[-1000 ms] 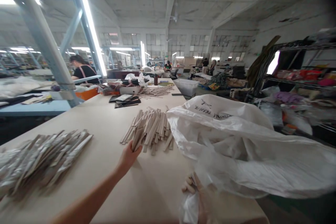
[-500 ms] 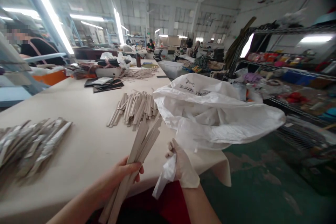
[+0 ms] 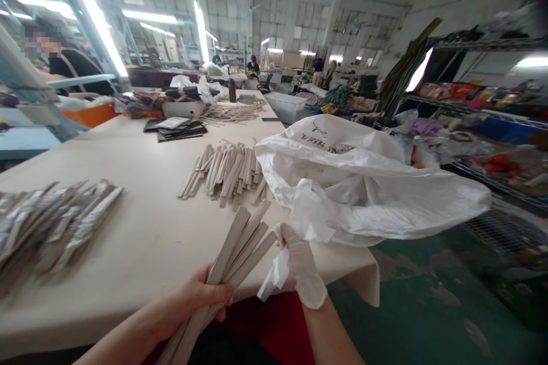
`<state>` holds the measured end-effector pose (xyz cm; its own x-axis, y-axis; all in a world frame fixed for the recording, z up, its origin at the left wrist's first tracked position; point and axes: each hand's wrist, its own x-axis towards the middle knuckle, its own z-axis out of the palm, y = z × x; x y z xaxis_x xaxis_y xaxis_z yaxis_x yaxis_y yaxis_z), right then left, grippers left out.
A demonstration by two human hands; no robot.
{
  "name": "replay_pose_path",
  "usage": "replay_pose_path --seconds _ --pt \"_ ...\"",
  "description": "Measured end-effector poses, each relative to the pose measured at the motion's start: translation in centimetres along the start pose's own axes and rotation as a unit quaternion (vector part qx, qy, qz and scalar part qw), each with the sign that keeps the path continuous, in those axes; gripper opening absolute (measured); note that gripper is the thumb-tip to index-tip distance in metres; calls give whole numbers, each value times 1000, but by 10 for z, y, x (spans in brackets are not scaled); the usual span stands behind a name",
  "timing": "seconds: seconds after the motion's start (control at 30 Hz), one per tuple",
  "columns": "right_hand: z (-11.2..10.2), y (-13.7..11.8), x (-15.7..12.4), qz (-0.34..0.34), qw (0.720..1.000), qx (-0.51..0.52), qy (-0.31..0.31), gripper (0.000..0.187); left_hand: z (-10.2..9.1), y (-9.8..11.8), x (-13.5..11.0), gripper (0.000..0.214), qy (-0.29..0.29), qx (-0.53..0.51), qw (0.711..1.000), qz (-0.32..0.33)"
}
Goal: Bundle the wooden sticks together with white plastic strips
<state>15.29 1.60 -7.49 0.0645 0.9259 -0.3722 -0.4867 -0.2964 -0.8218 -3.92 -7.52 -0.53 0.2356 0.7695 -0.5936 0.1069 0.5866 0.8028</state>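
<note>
My left hand (image 3: 203,293) is closed around several long, flat beige strips (image 3: 235,242), whose far ends fan apart over the table's front edge. My right hand (image 3: 299,259), in a pale glove, is closed on a crumpled white plastic scrap (image 3: 274,274) that hangs below its fingers. Its fingertips meet the end of the rightmost strip; whether they pinch it I cannot tell. Just beyond that hand lies a large white sack (image 3: 368,199) with its mouth open and dark writing on it. More loose strips (image 3: 226,171) lie in a pile left of the sack.
At the left of the cloth-covered table (image 3: 149,239) lie strips in white wrapping (image 3: 72,222). Farther back are dark flat sheets (image 3: 180,130) and a brown bottle (image 3: 232,90). Wire shelves (image 3: 492,108) stand at the right. Another person (image 3: 77,68) is at the far left.
My right hand has come up against the end of one strip, with the white scrap still in it. The strips in my left hand have spread wider. The view has shifted slightly.
</note>
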Motion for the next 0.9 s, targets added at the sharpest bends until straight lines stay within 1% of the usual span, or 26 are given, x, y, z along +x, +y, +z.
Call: replay_pose_path --seconds 0.1,0.2,0.27,0.43,0.57,0.63,0.7,0.77,0.83,0.9 --pt "0 1 0 -31 999 -30 -11 36 -2 0 1 34 -2 -12 1000 -18" --pt "2 2 -1 -51 998 -32 -2 35 -5 2 1 33 -5 -27 999 -24" --pt "3 0 -2 -48 998 -35 -5 37 -6 4 0 33 -4 -33 999 -31" --pt "2 -7 -6 -19 995 -74 -58 41 -14 6 -4 37 3 -55 997 -47" --pt "2 -7 -9 -13 993 -103 -61 39 -16 3 -1 37 -19 -53 997 -48" --pt "6 -2 -15 -16 990 -107 -90 35 -12 4 4 37 -10 -35 999 -37" --pt "13 6 -24 4 987 -96 -132 32 -7 6 11 34 8 -9 1000 -18" --pt "19 14 -32 48 983 -70 -160 29 -2 8 16 33 18 -1 1000 8" --pt "23 22 -38 81 983 -42 -158 29 0 8 20 34 9 -3 1000 23" --pt "25 28 -40 85 988 -19 -125 30 -1 4 23 38 4 3 1000 27"
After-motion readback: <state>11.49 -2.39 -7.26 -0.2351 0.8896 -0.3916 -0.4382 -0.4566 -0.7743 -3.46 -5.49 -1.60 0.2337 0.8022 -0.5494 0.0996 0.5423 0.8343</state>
